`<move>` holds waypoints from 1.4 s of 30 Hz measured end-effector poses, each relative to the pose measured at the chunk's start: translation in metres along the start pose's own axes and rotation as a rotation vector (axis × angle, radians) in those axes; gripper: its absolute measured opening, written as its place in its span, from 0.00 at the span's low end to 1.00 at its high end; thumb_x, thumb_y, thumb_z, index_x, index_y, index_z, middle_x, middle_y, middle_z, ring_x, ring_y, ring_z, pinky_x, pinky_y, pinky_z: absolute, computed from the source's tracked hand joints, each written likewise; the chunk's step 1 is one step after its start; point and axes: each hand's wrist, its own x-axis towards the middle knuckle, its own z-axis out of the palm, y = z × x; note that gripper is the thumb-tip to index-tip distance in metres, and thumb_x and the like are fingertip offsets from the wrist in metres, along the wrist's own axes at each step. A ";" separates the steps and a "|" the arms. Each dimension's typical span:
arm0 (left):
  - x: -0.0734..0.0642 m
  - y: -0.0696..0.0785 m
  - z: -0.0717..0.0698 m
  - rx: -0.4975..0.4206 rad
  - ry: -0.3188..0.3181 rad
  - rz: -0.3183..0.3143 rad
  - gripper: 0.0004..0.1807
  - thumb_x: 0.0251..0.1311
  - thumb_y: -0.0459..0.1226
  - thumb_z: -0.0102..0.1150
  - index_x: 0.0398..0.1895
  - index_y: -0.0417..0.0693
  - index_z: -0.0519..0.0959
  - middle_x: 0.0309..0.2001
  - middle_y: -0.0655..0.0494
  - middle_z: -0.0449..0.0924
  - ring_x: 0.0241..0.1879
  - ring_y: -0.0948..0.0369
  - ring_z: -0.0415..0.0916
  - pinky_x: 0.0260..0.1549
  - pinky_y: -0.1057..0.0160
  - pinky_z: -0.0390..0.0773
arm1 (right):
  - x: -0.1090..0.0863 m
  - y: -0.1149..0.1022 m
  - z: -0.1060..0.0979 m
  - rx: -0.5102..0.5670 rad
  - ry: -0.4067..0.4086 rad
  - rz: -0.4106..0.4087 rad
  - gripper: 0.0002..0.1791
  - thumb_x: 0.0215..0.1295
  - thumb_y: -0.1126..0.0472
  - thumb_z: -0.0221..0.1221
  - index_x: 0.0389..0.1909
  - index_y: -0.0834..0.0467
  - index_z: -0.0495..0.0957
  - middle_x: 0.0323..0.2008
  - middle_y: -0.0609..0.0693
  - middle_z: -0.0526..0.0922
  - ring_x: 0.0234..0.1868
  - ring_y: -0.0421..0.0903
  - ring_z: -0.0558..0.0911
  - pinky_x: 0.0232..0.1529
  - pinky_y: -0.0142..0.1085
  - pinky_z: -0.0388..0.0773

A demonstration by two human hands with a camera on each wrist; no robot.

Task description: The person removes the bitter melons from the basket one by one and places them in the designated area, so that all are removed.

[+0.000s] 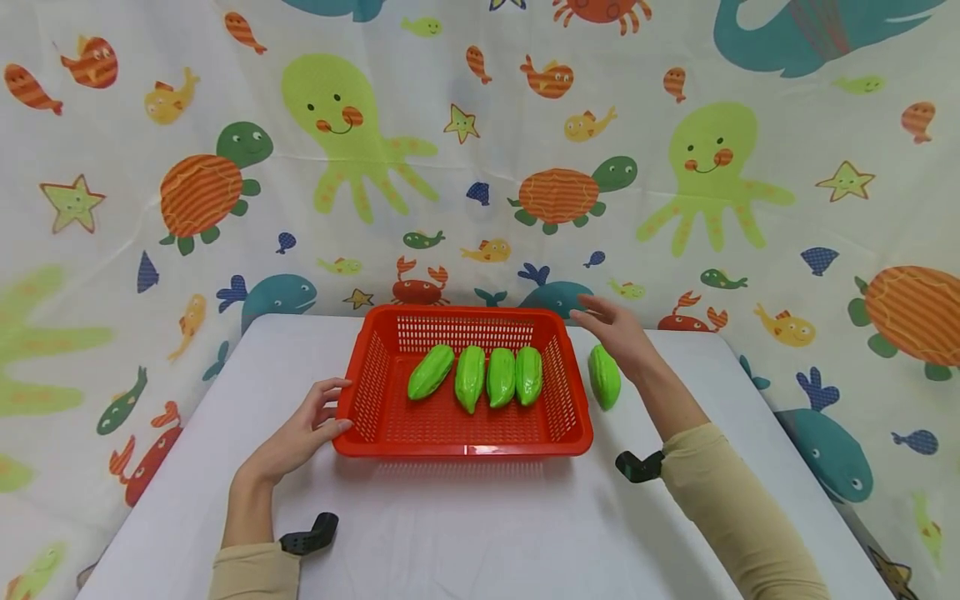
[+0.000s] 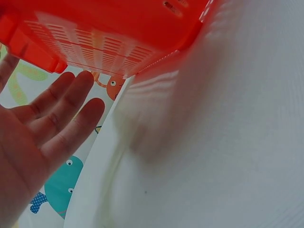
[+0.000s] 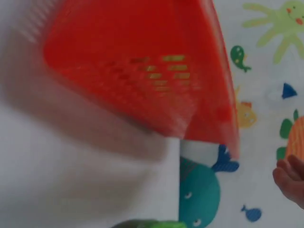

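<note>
A red plastic basket (image 1: 465, 451) with slotted walls sits in the middle of the white table. Several glossy green ridged fruits, like star fruit, lie inside it in a row; the leftmost fruit (image 1: 431, 372) is slanted. Another green fruit (image 1: 604, 377) lies on the table to the right of the basket. My left hand (image 1: 300, 429) is at the basket's left rim, fingers spread and loosely bent; whether they touch is unclear. Raised near the far right corner is my right hand (image 1: 617, 332), fingers extended and holding nothing. The right wrist view catches only part of that hand (image 3: 290, 179).
A curtain (image 1: 480, 167) printed with sea animals hangs behind and beside the table. White table surface (image 1: 450, 533) stretches in front of the basket. Each wrist carries a small black device, such as the left one (image 1: 311, 534).
</note>
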 end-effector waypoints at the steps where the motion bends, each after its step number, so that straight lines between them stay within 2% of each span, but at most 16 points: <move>1: 0.001 -0.001 0.000 -0.001 -0.002 0.004 0.37 0.64 0.46 0.60 0.72 0.62 0.52 0.72 0.44 0.52 0.65 0.42 0.62 0.54 0.41 0.74 | -0.001 -0.004 0.002 -0.007 -0.008 -0.002 0.41 0.65 0.37 0.57 0.74 0.52 0.59 0.72 0.55 0.61 0.72 0.56 0.60 0.69 0.60 0.55; 9: 0.007 -0.004 -0.003 -0.003 -0.012 0.011 0.38 0.64 0.45 0.60 0.72 0.62 0.51 0.71 0.44 0.52 0.66 0.41 0.60 0.54 0.40 0.74 | -0.005 -0.035 0.017 -0.054 -0.093 -0.041 0.40 0.66 0.38 0.57 0.74 0.50 0.58 0.73 0.53 0.59 0.72 0.57 0.61 0.67 0.62 0.56; 17: 0.014 -0.007 -0.007 -0.003 -0.020 0.020 0.38 0.64 0.46 0.59 0.72 0.62 0.51 0.72 0.44 0.52 0.66 0.42 0.61 0.54 0.41 0.74 | 0.002 -0.053 0.033 -0.059 -0.132 -0.070 0.40 0.66 0.39 0.58 0.75 0.45 0.57 0.74 0.49 0.58 0.71 0.54 0.63 0.67 0.58 0.61; 26: 0.022 -0.008 -0.012 0.004 -0.025 0.025 0.37 0.65 0.45 0.59 0.72 0.61 0.51 0.72 0.43 0.52 0.64 0.41 0.64 0.54 0.41 0.74 | 0.017 -0.061 0.057 0.056 -0.114 -0.141 0.33 0.67 0.48 0.60 0.70 0.53 0.63 0.70 0.49 0.64 0.68 0.50 0.67 0.67 0.52 0.64; 33: 0.029 -0.011 -0.015 -0.004 -0.037 0.027 0.37 0.65 0.45 0.59 0.72 0.61 0.51 0.72 0.43 0.51 0.65 0.41 0.63 0.55 0.41 0.74 | 0.041 -0.059 0.076 0.116 -0.085 -0.168 0.32 0.67 0.49 0.61 0.69 0.53 0.66 0.67 0.50 0.68 0.66 0.50 0.70 0.65 0.50 0.67; 38: 0.023 -0.010 -0.017 0.003 -0.041 0.021 0.37 0.65 0.46 0.59 0.72 0.62 0.51 0.71 0.43 0.52 0.64 0.42 0.64 0.55 0.41 0.74 | 0.056 -0.056 0.096 0.149 -0.042 -0.149 0.30 0.66 0.50 0.62 0.67 0.52 0.68 0.64 0.49 0.72 0.64 0.48 0.72 0.65 0.48 0.67; 42: 0.019 -0.009 -0.018 0.005 -0.042 0.012 0.37 0.65 0.46 0.59 0.72 0.62 0.51 0.71 0.43 0.52 0.64 0.42 0.63 0.55 0.41 0.74 | 0.067 -0.053 0.111 0.178 -0.045 -0.149 0.30 0.67 0.51 0.61 0.68 0.52 0.67 0.65 0.50 0.71 0.65 0.49 0.71 0.65 0.49 0.67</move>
